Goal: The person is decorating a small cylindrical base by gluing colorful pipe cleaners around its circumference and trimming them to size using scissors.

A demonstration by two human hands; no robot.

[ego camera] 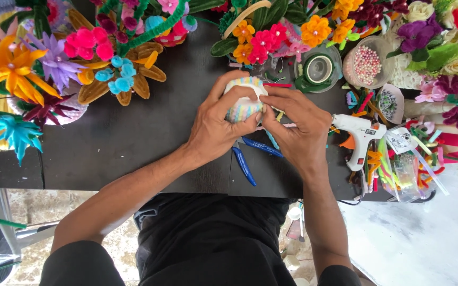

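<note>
Both hands, left hand (216, 127) and right hand (298, 127), clasp a pastel ball (243, 100) mid-table (123, 153); flowers (54, 63) crowd the far edge, glue gun (360, 132) lies right.

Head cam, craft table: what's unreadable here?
- Striped fuzzy ball: far side and underside hidden by left hand and right hand.
- Blue-handled pliers: jaws hidden under the hands.
- Glue gun: nozzle tip hidden by right hand.
- Bead cup: beads too small to count.
</note>
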